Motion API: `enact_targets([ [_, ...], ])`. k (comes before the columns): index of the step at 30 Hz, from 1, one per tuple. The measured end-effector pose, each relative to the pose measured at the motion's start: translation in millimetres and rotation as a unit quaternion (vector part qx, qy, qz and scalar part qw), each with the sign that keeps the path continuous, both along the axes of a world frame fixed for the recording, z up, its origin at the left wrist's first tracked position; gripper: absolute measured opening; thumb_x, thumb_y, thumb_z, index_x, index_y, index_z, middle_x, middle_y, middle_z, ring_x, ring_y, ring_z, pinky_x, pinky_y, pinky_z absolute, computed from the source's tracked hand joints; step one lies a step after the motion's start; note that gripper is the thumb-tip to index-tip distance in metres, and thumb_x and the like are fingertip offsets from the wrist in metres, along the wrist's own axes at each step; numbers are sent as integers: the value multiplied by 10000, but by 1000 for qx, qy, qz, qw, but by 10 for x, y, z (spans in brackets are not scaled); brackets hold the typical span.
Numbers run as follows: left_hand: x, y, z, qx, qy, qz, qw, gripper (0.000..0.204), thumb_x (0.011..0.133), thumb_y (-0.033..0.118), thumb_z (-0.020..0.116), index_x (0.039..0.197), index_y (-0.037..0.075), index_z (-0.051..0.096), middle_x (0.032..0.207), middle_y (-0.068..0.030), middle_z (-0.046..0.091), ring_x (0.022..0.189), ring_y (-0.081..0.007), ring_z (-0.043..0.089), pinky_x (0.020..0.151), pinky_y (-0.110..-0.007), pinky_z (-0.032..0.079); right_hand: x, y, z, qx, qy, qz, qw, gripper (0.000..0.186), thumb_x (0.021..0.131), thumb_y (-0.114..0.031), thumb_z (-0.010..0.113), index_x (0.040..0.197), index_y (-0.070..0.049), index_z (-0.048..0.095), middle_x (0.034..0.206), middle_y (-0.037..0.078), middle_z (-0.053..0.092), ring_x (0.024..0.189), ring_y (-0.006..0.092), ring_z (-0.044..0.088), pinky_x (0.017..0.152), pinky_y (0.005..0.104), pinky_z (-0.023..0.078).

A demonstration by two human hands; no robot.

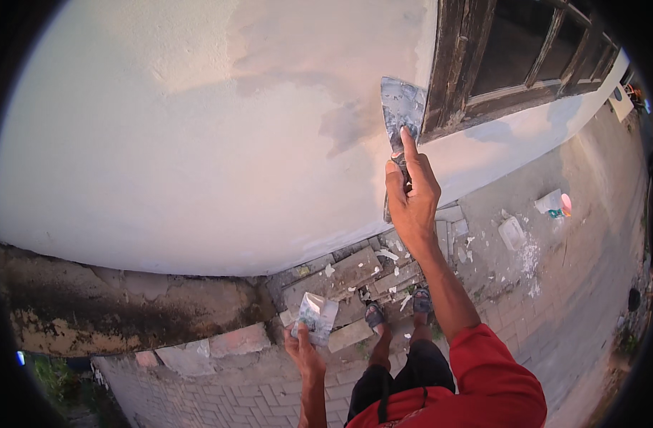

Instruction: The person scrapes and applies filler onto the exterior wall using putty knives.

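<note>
My right hand (pixel 415 196) is closed around the handle of a putty knife (pixel 402 103), its index finger stretched along the base of the blade. The wide blade points up and is smeared with grey and white; it lies over the pale wall (pixel 169 157), just left of the brown wooden window frame (pixel 451 85). Whether blade and wall touch, I cannot tell. Darker, damp-looking patches mark the wall beside the blade. Lower down, my left hand (pixel 306 351) grips a flat, pale grey-white sheet (pixel 319 312) smeared with white, thumb on top.
Loose bricks and slabs (pixel 355 274) with white scraps lie at the wall's foot, around my sandalled feet. A white tub (pixel 512 233) sits on the ground at right among white crumbs. A stained ledge (pixel 141 307) juts out at left above paving (pixel 241 399).
</note>
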State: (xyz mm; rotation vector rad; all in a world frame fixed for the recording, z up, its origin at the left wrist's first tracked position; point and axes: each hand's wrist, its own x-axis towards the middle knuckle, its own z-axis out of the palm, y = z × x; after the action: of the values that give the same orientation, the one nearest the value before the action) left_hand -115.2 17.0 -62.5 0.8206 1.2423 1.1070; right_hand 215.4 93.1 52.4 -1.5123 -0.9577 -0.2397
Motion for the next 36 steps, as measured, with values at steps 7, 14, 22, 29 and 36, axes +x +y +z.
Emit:
enact_targets([
  [7,42,-22,11,-9,-5,9,1000,192,975,178,617,1062,39,516,943,-39,613,818,-95,558,733,-275,469,-580,164,-484,-47,12,43,998,709,848,15,658,1495,-86,387,935,107,582,686,211,599,583,343,535],
  [14,-54,2,-26,8,-4,4,1000,280,963,207,638,1139,25,519,982,-44,619,864,-112,589,769,-309,484,-446,-24,-368,-12,-3,20,1000,665,850,42,647,1469,-50,422,899,98,549,674,141,546,540,291,499],
  [22,-26,-8,-44,3,-13,14,1000,240,979,184,601,1105,4,505,971,-57,617,840,-107,566,758,-277,466,-394,675,-738,3,-95,-50,994,806,807,-50,752,1512,-133,370,897,69,534,685,193,578,523,324,508],
  [29,-112,24,16,12,-2,14,1000,256,976,185,607,1125,1,510,985,-65,627,852,-110,577,766,-275,472,-564,140,-956,-25,63,10,998,735,868,-54,696,1517,-88,353,939,103,579,802,190,594,610,309,513],
  [36,-140,-13,-16,11,-3,16,1000,264,972,182,604,1141,-4,523,987,-62,633,850,-108,579,781,-277,472,-709,429,-29,71,243,37,967,581,989,-113,580,1507,-15,336,1064,67,580,803,83,497,697,238,464],
])
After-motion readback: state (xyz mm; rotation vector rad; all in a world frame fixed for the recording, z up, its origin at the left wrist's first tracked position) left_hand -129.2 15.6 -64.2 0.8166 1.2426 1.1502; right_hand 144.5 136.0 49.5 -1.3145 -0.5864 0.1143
